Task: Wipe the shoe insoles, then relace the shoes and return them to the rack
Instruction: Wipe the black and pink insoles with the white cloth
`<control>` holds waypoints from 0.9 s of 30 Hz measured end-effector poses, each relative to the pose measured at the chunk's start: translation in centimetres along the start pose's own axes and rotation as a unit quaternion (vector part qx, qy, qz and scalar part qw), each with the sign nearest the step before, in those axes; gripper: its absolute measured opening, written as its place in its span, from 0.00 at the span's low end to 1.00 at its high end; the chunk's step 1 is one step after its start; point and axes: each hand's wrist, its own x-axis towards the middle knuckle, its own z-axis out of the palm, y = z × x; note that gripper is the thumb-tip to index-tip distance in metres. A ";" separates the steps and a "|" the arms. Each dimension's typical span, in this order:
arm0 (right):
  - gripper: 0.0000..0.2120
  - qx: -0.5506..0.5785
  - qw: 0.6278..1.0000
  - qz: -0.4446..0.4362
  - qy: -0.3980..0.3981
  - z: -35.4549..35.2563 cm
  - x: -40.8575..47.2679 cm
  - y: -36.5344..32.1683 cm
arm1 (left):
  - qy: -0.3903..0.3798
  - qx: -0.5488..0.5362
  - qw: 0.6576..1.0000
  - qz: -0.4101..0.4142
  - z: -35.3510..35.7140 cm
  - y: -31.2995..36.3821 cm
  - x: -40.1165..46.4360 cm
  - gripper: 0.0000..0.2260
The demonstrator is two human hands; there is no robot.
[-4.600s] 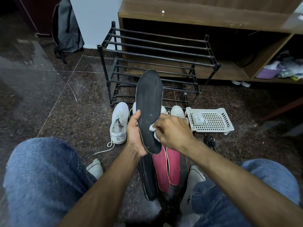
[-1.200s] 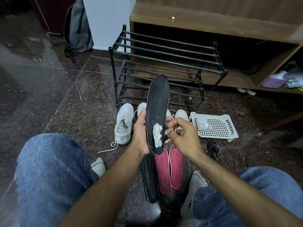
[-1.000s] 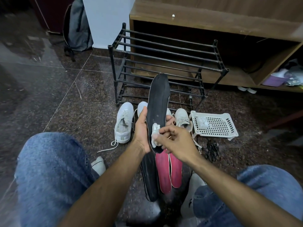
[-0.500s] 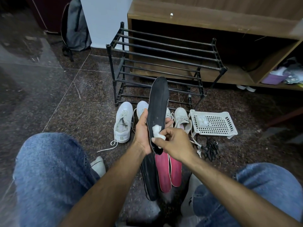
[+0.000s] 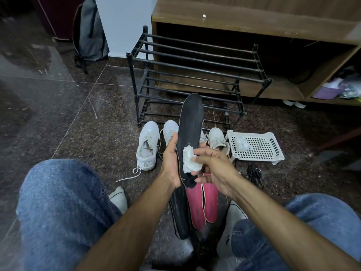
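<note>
Two hands meet at one black insole (image 5: 190,133). Fingers (image 5: 201,153) of the right hand (image 5: 216,169) pinch a white wad of tissue (image 5: 189,159) against its lower half; the left hand (image 5: 172,163) grips the insole's heel end from the side, holding it upright. Below lie another black insole (image 5: 180,212) and two pink insoles (image 5: 203,202) on the floor (image 5: 93,137). White shoes (image 5: 147,145) stand beyond, in front of the black rack (image 5: 195,69), beside a white basket (image 5: 257,147).
</note>
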 end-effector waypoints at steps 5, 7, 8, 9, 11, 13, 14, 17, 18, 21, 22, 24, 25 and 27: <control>0.03 -0.076 0.996 -0.038 0.036 0.1 0.3 0.5 | 0.008 -0.001 1.000 0.021 0.1 -0.1 0.0 0.40; 0.05 -0.094 0.992 -0.067 0.044 0.2 0.4 0.5 | 0.014 -0.007 0.999 0.029 0.2 -0.1 0.0 0.36; 0.06 -0.095 0.992 -0.076 0.042 0.2 0.5 0.4 | 0.013 -0.005 0.999 0.033 0.3 -0.1 -0.1 0.34; 0.08 -0.091 0.992 -0.081 0.038 0.2 0.6 0.4 | 0.006 0.000 0.999 0.035 0.3 -0.1 -0.2 0.32; 0.11 -0.082 0.993 -0.086 0.028 0.0 0.6 0.2 | -0.008 0.012 0.999 0.035 0.4 -0.2 -0.2 0.31; 0.10 -0.072 0.992 -0.105 0.017 -0.1 0.6 0.2 | -0.009 0.015 0.999 0.036 0.4 -0.3 -0.2 0.31; 0.09 -0.070 0.990 -0.119 0.009 -0.1 0.7 0.2 | -0.006 0.012 0.999 0.036 0.2 -0.3 0.1 0.31; 0.09 -0.077 0.986 -0.150 -0.007 -0.4 0.8 0.1 | -0.016 -0.010 0.999 0.038 -0.1 -0.4 0.2 0.31; 0.09 -0.075 0.985 -0.155 -0.012 -0.6 0.9 0.1 | -0.022 -0.022 0.999 0.039 -0.1 -0.4 0.2 0.31; 0.06 -0.078 0.983 -0.162 -0.016 -1.0 1.0 -0.4 | -0.029 -0.026 0.998 0.041 -0.4 -0.5 0.2 0.34; 0.05 -0.105 0.978 -0.181 -0.005 -1.0 1.0 -0.5 | -0.031 -0.028 0.998 0.037 -0.4 -0.5 0.1 0.35; 0.03 -0.265 0.926 -0.266 0.038 -1.1 1.4 -0.4 | -0.029 -0.039 0.998 0.032 -0.3 -0.7 0.0 0.34; 0.03 -0.379 0.870 -0.309 0.059 -1.1 1.7 -0.2 | -0.022 -0.045 0.998 0.037 -0.1 -0.8 0.1 0.33; 0.07 -0.515 0.788 -0.332 0.065 -1.1 2.0 0.1 | -0.015 -0.062 0.997 0.054 0.0 -1.1 0.4 0.30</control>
